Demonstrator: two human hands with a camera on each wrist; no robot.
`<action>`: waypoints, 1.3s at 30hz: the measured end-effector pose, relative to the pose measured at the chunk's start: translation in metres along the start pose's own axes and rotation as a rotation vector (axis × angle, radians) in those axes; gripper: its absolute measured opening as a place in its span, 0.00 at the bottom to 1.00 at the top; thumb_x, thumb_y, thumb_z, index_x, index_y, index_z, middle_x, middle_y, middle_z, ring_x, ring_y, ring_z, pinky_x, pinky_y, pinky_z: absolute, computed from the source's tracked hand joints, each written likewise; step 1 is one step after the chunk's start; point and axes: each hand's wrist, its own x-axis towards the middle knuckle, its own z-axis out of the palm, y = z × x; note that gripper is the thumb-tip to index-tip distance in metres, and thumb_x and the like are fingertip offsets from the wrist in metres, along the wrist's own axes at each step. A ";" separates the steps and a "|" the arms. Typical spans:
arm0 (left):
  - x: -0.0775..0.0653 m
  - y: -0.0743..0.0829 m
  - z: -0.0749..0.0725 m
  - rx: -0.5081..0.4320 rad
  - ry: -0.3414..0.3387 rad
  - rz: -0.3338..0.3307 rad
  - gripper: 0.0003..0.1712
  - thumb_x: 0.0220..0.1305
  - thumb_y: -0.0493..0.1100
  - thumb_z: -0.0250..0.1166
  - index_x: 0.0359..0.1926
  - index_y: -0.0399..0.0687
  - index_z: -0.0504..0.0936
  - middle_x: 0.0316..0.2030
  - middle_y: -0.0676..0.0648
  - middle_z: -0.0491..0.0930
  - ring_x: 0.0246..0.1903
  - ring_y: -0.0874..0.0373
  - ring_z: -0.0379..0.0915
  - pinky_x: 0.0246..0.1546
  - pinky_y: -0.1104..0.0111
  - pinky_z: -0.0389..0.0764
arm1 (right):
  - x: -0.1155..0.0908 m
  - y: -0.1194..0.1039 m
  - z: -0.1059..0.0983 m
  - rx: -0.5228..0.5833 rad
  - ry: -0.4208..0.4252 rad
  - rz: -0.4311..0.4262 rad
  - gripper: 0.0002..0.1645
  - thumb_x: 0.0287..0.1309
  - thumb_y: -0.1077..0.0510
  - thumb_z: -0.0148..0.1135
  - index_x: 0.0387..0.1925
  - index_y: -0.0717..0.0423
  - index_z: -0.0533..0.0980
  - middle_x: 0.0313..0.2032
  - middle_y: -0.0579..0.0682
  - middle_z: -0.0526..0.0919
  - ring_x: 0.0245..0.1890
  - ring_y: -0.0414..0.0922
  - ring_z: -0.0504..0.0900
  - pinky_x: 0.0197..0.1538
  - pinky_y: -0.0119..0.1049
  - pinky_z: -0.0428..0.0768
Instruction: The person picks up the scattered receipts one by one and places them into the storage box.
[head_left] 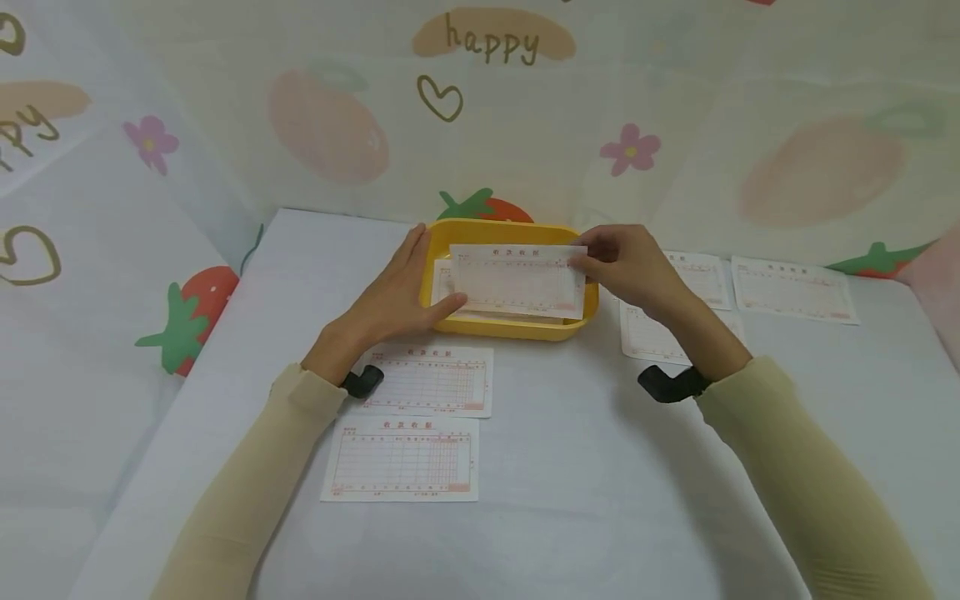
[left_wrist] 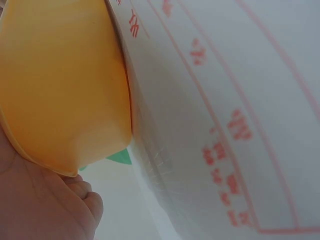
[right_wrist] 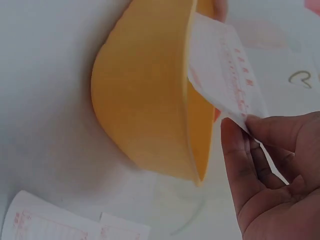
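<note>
Slip (head_left: 517,283) held at the tray (head_left: 517,330)
My right hand (head_left: 633,265) pinches its edge; my left hand (head_left: 393,296), spread, touches the tray.

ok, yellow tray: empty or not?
Not empty: the head view shows a lower slip inside the yellow tray, partly hidden by the upper slip the right hand pinches. How many: cannot tell.

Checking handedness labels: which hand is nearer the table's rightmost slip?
Right. The right hand is left of that slip, at the right end of the yellow tray; the left hand is at the tray's left end.
</note>
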 end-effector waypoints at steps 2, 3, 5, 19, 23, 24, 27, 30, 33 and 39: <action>0.000 0.000 0.000 -0.003 0.001 0.003 0.66 0.61 0.78 0.54 0.81 0.50 0.29 0.82 0.46 0.29 0.82 0.49 0.32 0.81 0.50 0.51 | 0.003 0.001 0.005 -0.026 -0.014 -0.001 0.18 0.68 0.52 0.62 0.55 0.53 0.80 0.51 0.53 0.85 0.49 0.48 0.83 0.51 0.36 0.83; 0.000 0.001 0.000 -0.002 0.001 0.005 0.66 0.61 0.78 0.54 0.81 0.50 0.29 0.82 0.47 0.29 0.82 0.49 0.32 0.81 0.50 0.51 | 0.004 0.002 0.007 -0.041 -0.019 -0.001 0.18 0.68 0.52 0.62 0.55 0.54 0.80 0.52 0.53 0.84 0.50 0.48 0.82 0.53 0.38 0.83; 0.000 0.001 -0.001 -0.004 0.003 0.011 0.66 0.61 0.78 0.54 0.81 0.51 0.30 0.82 0.47 0.29 0.82 0.49 0.33 0.80 0.49 0.51 | 0.006 0.002 0.012 -0.070 -0.024 -0.002 0.19 0.68 0.51 0.62 0.56 0.53 0.80 0.53 0.52 0.84 0.52 0.48 0.82 0.55 0.42 0.84; -0.005 0.002 -0.001 -0.017 -0.021 -0.028 0.66 0.61 0.80 0.51 0.81 0.55 0.26 0.82 0.52 0.25 0.82 0.54 0.28 0.81 0.52 0.49 | -0.012 0.002 0.026 -0.173 0.078 -0.109 0.21 0.68 0.54 0.62 0.58 0.59 0.79 0.52 0.53 0.85 0.52 0.50 0.85 0.53 0.47 0.85; -0.005 0.002 0.000 -0.010 -0.019 -0.030 0.66 0.61 0.81 0.51 0.80 0.54 0.26 0.82 0.53 0.24 0.82 0.54 0.28 0.81 0.52 0.49 | -0.021 0.001 0.028 -0.168 0.137 -0.140 0.19 0.68 0.55 0.62 0.57 0.58 0.79 0.52 0.54 0.85 0.52 0.50 0.85 0.52 0.47 0.86; -0.005 0.002 0.000 -0.009 -0.020 -0.031 0.66 0.61 0.80 0.51 0.81 0.54 0.26 0.81 0.53 0.24 0.82 0.54 0.28 0.81 0.52 0.49 | -0.024 0.001 0.030 -0.165 0.147 -0.155 0.19 0.68 0.55 0.62 0.56 0.58 0.79 0.52 0.54 0.85 0.52 0.50 0.85 0.53 0.46 0.86; -0.005 0.002 0.000 -0.008 -0.023 -0.031 0.66 0.61 0.80 0.51 0.81 0.53 0.27 0.81 0.53 0.24 0.82 0.53 0.28 0.81 0.51 0.49 | -0.033 0.002 0.034 -0.152 0.177 -0.204 0.19 0.67 0.55 0.63 0.56 0.58 0.80 0.52 0.55 0.85 0.50 0.49 0.84 0.53 0.46 0.86; -0.005 0.003 0.000 -0.007 -0.029 -0.038 0.66 0.61 0.80 0.51 0.81 0.53 0.27 0.81 0.54 0.23 0.82 0.53 0.28 0.81 0.51 0.49 | -0.043 0.001 0.040 -0.130 0.203 -0.245 0.18 0.66 0.54 0.64 0.55 0.57 0.80 0.51 0.54 0.85 0.50 0.48 0.83 0.52 0.47 0.85; -0.006 0.003 0.000 0.001 -0.032 -0.047 0.66 0.60 0.81 0.51 0.81 0.55 0.27 0.81 0.55 0.22 0.82 0.51 0.30 0.81 0.50 0.49 | -0.051 0.000 0.047 -0.126 0.221 -0.272 0.18 0.66 0.54 0.64 0.55 0.54 0.80 0.51 0.52 0.84 0.50 0.49 0.83 0.50 0.48 0.84; -0.005 0.003 0.000 0.006 -0.018 -0.047 0.65 0.60 0.81 0.51 0.81 0.57 0.27 0.81 0.55 0.24 0.82 0.50 0.31 0.81 0.49 0.49 | -0.064 -0.004 0.063 -0.085 0.249 -0.331 0.15 0.66 0.55 0.65 0.52 0.51 0.80 0.52 0.49 0.83 0.48 0.50 0.84 0.47 0.46 0.85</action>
